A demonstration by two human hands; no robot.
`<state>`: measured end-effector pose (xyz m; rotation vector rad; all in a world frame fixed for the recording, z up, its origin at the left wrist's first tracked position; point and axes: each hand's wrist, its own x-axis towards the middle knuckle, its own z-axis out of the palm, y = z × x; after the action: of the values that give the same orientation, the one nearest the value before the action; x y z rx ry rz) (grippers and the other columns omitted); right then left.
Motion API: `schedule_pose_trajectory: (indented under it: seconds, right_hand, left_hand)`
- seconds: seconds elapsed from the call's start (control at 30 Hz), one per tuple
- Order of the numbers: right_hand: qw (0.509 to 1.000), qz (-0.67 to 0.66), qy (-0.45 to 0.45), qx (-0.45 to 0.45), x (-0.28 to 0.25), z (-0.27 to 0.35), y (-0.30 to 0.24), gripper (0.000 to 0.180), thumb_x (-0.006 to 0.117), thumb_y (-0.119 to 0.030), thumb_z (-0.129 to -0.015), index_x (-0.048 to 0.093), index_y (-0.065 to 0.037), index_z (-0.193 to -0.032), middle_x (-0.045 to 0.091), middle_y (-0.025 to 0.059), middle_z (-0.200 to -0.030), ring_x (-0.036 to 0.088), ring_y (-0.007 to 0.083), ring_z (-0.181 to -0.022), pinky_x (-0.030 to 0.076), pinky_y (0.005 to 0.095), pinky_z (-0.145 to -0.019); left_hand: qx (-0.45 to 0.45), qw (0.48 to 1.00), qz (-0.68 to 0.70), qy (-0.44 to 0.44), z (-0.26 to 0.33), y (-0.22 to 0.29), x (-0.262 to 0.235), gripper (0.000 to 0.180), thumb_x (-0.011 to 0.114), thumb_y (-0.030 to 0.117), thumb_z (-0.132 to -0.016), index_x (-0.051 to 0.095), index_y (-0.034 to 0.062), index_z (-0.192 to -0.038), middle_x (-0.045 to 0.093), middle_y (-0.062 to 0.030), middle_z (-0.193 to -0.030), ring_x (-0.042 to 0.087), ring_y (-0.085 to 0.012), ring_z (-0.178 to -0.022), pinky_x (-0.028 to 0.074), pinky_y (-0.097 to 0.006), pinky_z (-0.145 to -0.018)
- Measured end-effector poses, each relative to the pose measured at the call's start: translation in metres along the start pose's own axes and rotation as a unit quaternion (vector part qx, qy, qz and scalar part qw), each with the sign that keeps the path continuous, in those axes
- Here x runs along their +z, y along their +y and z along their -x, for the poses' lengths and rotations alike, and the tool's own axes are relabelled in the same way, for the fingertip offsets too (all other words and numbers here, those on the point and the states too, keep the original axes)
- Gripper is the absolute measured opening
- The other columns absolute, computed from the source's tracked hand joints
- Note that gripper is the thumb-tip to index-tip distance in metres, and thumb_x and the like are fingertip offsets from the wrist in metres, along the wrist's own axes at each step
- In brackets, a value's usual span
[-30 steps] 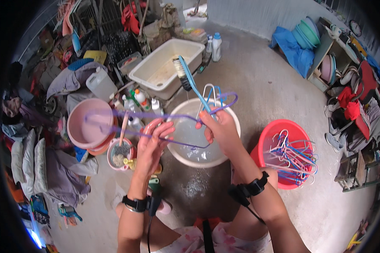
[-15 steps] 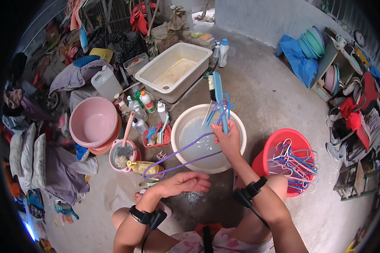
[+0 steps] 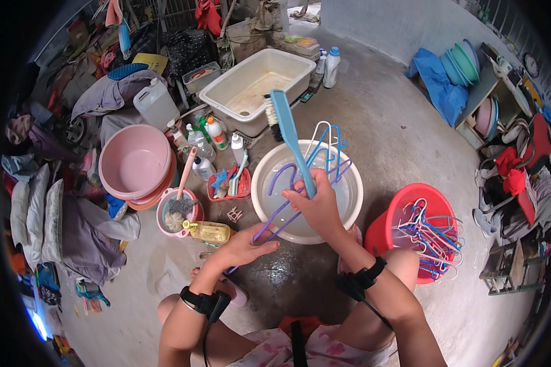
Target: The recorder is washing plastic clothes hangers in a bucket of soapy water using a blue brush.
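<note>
My right hand (image 3: 317,199) is closed round the handle of a blue scrubbing brush (image 3: 283,119), held upright with white and black bristles to the left. My left hand (image 3: 243,249) is closed on a purple clothes hanger (image 3: 280,213). The hanger slants across the front of the basin and passes by my right fingers; its hook curves up at the left, and its lower end shows below my left hand. Beneath is a cream basin (image 3: 260,211) of cloudy water. White and blue hangers (image 3: 332,142) stick up from its far side.
A red bucket (image 3: 379,229) full of hangers stands at the right. Left of the basin are a red basket (image 3: 231,194), a yellow bottle (image 3: 209,232), a small pink pail (image 3: 165,223) and pink tubs (image 3: 134,162). Behind lies a large cream tub (image 3: 260,82).
My left hand, open and apart before, has closed on the purple hanger. The hanger has turned and its hook now points left. The brush has tilted left, and the white and blue hangers show more clearly.
</note>
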<state>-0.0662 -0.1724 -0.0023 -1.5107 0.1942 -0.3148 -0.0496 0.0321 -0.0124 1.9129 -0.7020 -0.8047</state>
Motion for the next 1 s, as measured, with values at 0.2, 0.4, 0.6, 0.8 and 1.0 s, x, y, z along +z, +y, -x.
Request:
schedule_pose_trajectory:
  seconds: [0.2, 0.4, 0.6, 0.8, 1.0]
  right_hand:
    - [0.997, 0.005, -0.05, -0.052, -0.009, 0.001, -0.009, 0.038, 0.072, -0.009, -0.075, 0.044, -0.003, -0.099, 0.057, 0.0024, -0.077, 0.056, 0.0087, -0.061, 0.048, 0.024, -0.054]
    - [0.993, -0.09, 0.053, 0.057, -0.043, -0.007, 0.002, 0.025, 0.063, -0.019, -0.085, 0.049, -0.004, -0.098, 0.059, 0.0032, -0.075, 0.059, 0.008, -0.064, 0.049, 0.0249, -0.054]
    - [0.909, 0.409, 0.065, 0.045, -0.076, -0.01, 0.077, 0.022, 0.055, -0.023, -0.087, 0.059, -0.002, -0.092, 0.066, 0.018, -0.085, 0.066, 0.0292, -0.076, 0.052, 0.0367, -0.067]
    - [0.754, 0.611, -0.182, 0.161, -0.052, 0.005, 0.094, 0.023, 0.051, -0.013, -0.082, 0.064, -0.003, -0.099, 0.065, 0.0192, -0.098, 0.061, 0.0359, -0.095, 0.05, 0.0423, -0.08]
    - [0.856, 0.501, -0.032, 0.124, -0.062, 0.06, 0.041, 0.025, 0.051, -0.016, -0.085, 0.062, -0.003, -0.103, 0.063, 0.0243, -0.092, 0.062, 0.037, -0.089, 0.048, 0.0439, -0.082]
  left_hand:
    - [-0.152, 0.942, 0.285, -0.09, -0.004, -0.009, 0.013, 0.044, 0.05, 0.03, -0.094, 0.04, 0.0047, -0.128, 0.058, -0.0079, -0.101, 0.058, -0.0154, -0.089, 0.049, -0.028, -0.076]
    - [-0.197, 0.939, 0.28, 0.034, -0.003, -0.015, -0.002, 0.045, 0.045, 0.043, -0.094, 0.044, 0.0069, -0.121, 0.06, -0.0066, -0.09, 0.056, -0.0114, -0.07, 0.046, -0.024, -0.057]
    - [-0.165, 0.94, 0.286, 0.086, -0.005, 0.004, -0.02, 0.061, 0.037, 0.053, -0.093, 0.043, 0.0003, -0.122, 0.06, -0.0091, -0.086, 0.054, -0.012, -0.062, 0.045, -0.024, -0.053]
    - [-0.167, 0.945, 0.267, 0.092, -0.009, 0.002, -0.016, 0.06, 0.037, 0.056, -0.092, 0.046, 0.0023, -0.118, 0.062, -0.0087, -0.084, 0.054, -0.0117, -0.059, 0.044, -0.024, -0.049]
    - [-0.191, 0.942, 0.258, 0.1, -0.011, 0.001, -0.017, 0.062, 0.038, 0.059, -0.09, 0.047, 0.0041, -0.117, 0.063, -0.0088, -0.083, 0.055, -0.0118, -0.057, 0.044, -0.024, -0.048]
